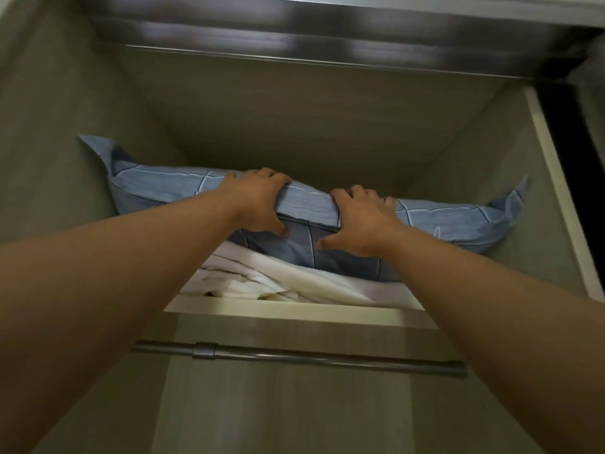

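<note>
A blue checked pillow [170, 188] lies across the top shelf of a wardrobe, its two corners sticking up against the side walls. My left hand [258, 201] grips its front edge, fingers curled over the top and thumb underneath. My right hand [363, 221] grips the same edge a little to the right, thumb spread below on the darker underside. The pillow rests on crumpled white bedding [262, 276].
The shelf's pale front edge [294, 311] runs under the bedding. Below it a dark metal hanging rail [294, 355] spans the wardrobe. Beige side walls close in left and right; a metal door track [327, 34] runs overhead.
</note>
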A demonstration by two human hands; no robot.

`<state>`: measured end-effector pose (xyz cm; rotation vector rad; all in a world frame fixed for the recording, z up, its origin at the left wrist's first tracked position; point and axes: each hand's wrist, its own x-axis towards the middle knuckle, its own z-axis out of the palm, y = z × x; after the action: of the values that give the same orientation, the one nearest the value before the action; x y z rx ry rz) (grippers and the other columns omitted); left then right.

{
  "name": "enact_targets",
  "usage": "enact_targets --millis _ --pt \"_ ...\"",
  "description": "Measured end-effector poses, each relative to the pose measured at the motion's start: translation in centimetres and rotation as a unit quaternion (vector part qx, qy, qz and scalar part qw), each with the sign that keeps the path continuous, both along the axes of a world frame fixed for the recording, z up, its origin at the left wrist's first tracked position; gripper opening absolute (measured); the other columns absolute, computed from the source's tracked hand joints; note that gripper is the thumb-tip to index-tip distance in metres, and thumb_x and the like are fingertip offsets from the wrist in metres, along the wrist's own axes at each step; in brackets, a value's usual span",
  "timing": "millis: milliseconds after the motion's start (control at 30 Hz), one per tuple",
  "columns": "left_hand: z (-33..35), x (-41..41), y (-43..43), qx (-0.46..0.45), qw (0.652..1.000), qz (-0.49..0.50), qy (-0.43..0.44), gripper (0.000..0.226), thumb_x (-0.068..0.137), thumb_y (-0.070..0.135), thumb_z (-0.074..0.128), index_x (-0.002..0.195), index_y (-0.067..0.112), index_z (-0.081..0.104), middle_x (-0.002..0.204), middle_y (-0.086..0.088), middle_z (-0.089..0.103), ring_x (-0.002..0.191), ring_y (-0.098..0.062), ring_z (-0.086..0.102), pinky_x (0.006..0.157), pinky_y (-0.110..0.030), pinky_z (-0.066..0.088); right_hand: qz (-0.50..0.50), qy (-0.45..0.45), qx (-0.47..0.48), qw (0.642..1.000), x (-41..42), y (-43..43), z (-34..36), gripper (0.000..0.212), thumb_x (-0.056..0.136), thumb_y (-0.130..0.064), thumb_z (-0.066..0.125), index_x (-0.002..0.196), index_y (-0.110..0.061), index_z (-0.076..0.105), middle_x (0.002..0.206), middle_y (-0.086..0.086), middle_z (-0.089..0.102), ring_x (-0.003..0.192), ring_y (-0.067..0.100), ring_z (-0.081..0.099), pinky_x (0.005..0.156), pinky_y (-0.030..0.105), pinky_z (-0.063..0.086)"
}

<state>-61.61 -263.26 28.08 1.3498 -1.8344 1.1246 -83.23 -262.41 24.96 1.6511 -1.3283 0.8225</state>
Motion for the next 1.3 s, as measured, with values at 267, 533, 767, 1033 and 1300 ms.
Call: enact_targets --millis 267,533,767,1033,1300 --pt "-0.2 -0.5 -2.4 -0.018 0.998 0.041 -0.032 0.121 0.054 0.077 0.077 0.152 0.033 0.021 0.145 -0.003 0.042 0.135 -0.030 0.040 0.116 -0.066 0.019 0.013 -0.002 0.015 1.000 -0.5 -2.8 0.5 0.094 0.066 -0.072 0.071 0.140 -0.026 0.037 0.130 0.010 0.050 0.121 0.035 0.048 0.100 0.060 0.037" --pt "-0.1 -0.7 -4.2 -0.056 0.996 0.060 -0.046 0.103 0.060 0.079 0.067 0.139 0.025 0.031 0.131 -0.007 0.048 0.122 -0.031 0.047 0.106 -0.055 0.034 -0.002 0.029 0.020 0.999 -0.5 -3.5 0.5 0.106 0.057 -0.076 0.073 0.140 -0.025 0.033 0.133 0.008 0.046 0.124 0.033 0.044 0.102 0.061 0.035" --pt "-0.3 -0.5 -5.3 -0.092 0.993 0.059 -0.039 0.084 0.067 0.077 0.063 0.125 0.021 0.040 0.123 -0.009 0.053 0.115 -0.031 0.052 0.098 -0.050 0.038 -0.007 0.046 -0.005 0.999 -0.4 -4.2 0.7 0.079 0.075 -0.060 0.069 0.134 -0.019 0.037 0.130 0.009 0.047 0.122 0.032 0.044 0.101 0.061 0.033" --pt "-0.7 -0.6 -5.1 -0.080 0.993 0.065 -0.056 0.063 0.081 0.074 0.057 0.104 0.021 0.030 0.123 -0.012 0.060 0.109 -0.034 0.058 0.091 -0.044 0.037 0.005 0.057 -0.013 0.998 -0.2 -4.6 0.2 0.057 0.089 -0.044 0.067 0.129 -0.013 0.040 0.134 0.013 0.050 0.124 0.035 0.046 0.099 0.054 0.037" --pt "-1.7 -0.6 -3.6 -0.068 0.996 0.028 -0.040 0.063 0.070 0.073 0.069 0.104 0.029 0.041 0.108 -0.003 0.069 0.093 -0.026 0.065 0.070 -0.034 0.038 0.062 0.037 -0.009 0.997 -0.8 -4.0 -0.4 0.049 0.081 -0.046 0.076 0.108 -0.022 0.042 0.115 0.011 0.066 0.103 0.035 0.062 0.074 0.036 0.037"
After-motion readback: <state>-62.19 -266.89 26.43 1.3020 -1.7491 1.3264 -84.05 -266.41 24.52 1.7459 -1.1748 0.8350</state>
